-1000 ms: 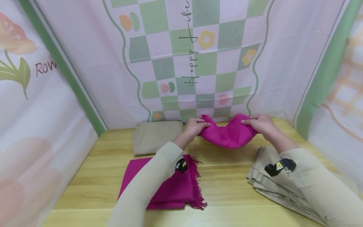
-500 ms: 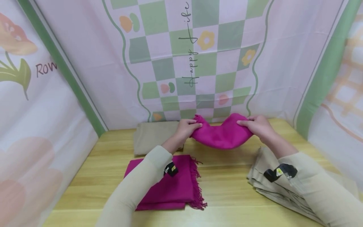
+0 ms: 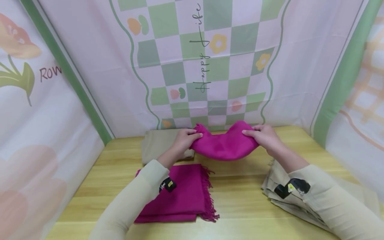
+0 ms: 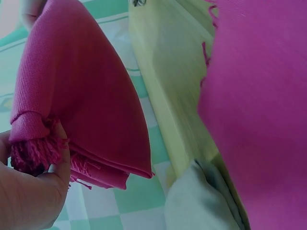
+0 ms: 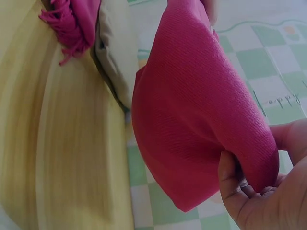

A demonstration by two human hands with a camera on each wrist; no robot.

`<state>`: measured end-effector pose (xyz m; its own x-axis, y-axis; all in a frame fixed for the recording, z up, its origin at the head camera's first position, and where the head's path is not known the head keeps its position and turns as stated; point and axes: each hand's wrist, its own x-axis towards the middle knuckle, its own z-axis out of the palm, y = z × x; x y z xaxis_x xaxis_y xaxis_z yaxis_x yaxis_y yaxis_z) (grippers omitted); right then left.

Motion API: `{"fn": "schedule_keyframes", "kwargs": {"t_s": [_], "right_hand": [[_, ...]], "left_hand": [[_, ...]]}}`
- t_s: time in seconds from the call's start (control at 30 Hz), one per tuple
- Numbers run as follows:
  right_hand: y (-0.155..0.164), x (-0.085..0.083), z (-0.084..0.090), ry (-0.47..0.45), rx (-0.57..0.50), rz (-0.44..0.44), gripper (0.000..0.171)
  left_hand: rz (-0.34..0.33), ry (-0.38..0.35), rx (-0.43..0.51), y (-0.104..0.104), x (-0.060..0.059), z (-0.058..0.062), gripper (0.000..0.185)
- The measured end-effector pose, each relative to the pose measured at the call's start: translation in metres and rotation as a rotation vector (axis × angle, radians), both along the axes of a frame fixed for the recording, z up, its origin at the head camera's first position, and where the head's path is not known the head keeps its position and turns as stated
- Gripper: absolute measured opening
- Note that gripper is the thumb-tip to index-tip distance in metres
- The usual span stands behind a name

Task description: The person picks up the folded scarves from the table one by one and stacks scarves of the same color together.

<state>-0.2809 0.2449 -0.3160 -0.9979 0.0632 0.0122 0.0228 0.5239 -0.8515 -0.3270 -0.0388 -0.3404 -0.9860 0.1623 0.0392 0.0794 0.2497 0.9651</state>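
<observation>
We gripped the folded magenta scarf (image 3: 223, 146) by its ends, left hand (image 3: 184, 140) and right hand (image 3: 264, 137), above the bench (image 3: 240, 186) at twelve o'clock, one magenta scarf (image 3: 180, 196) already folded, beige ones (image 3: 282, 193) waiting.

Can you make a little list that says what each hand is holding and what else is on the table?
left hand: grips the fringed end of the held pink scarf
right hand: grips its other end
held pink scarf: folded, sagging above the table
second pink scarf: folded flat, near left
beige cloth: folded, far left
beige pile: near right
</observation>
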Motion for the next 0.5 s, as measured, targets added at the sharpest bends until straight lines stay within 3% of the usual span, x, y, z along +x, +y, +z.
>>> {"fn": "schedule_keyframes", "kwargs": {"t_s": [0.5], "right_hand": [[-0.029, 0.007, -0.006, -0.014, -0.114, 0.044, 0.054]], "left_hand": [[0.056, -0.03, 0.037, -0.043, 0.013, 0.0, 0.043]]}}
